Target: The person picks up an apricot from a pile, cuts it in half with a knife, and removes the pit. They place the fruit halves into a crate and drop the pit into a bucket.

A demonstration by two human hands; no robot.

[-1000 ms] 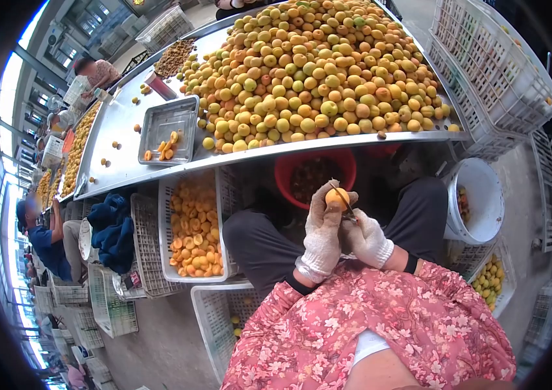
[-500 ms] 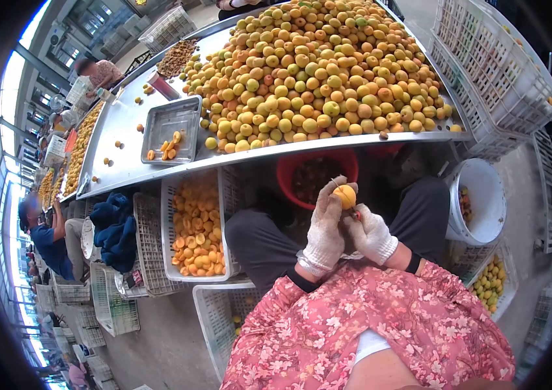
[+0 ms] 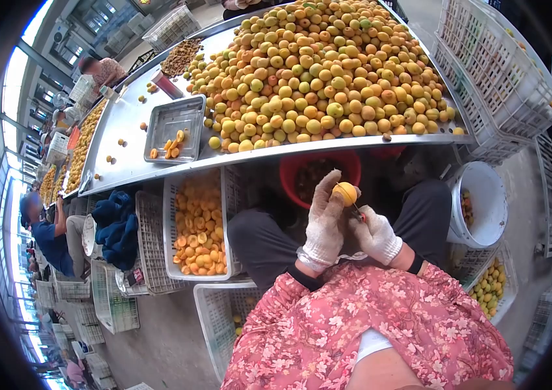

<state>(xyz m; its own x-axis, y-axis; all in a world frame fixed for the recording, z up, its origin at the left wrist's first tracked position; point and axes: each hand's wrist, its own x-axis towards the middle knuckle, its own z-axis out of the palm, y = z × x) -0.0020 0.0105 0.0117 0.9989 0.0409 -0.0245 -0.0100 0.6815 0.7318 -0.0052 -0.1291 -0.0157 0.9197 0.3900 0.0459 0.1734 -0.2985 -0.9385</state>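
- Read the clock over the view, centred on the hands, with 12 pointing away from the person.
- The left hand point(image 3: 326, 227), gloved, is partly curled, gripping one yellow-orange fruit point(image 3: 345, 193) near its fingertips, above the lap and short of the surface point(image 3: 117, 135).
- The right hand point(image 3: 375, 235), also gloved, is folded around a small knife point(image 3: 360, 214) that lies at the fruit's 5 o'clock. Whether the blade touches the skin, or how deep any cut runs, cannot be told.
- The step looks like cutting the fruit. It would go best with a light but firm left grip, since soft flesh probably bruises and a wet skin may slip in cloth.
- Let the fruit turn against the blade rather than forcing the edge; short, shallow strokes should be easier to check.
- Leave the left fingertips clear of the blade's line; a glove of this kind seems poor protection.
- Working over the red tub point(image 3: 285, 181) at 11 o'clock would let scraps drop there cleanly.
- For orderly sorting, mind the neighbours: halved fruit point(image 3: 198, 235) in a crate at 9, a tray point(image 3: 152, 144) at 10, the pile point(image 3: 328, 81) at 12, a white bucket point(image 3: 488, 209) at 3.
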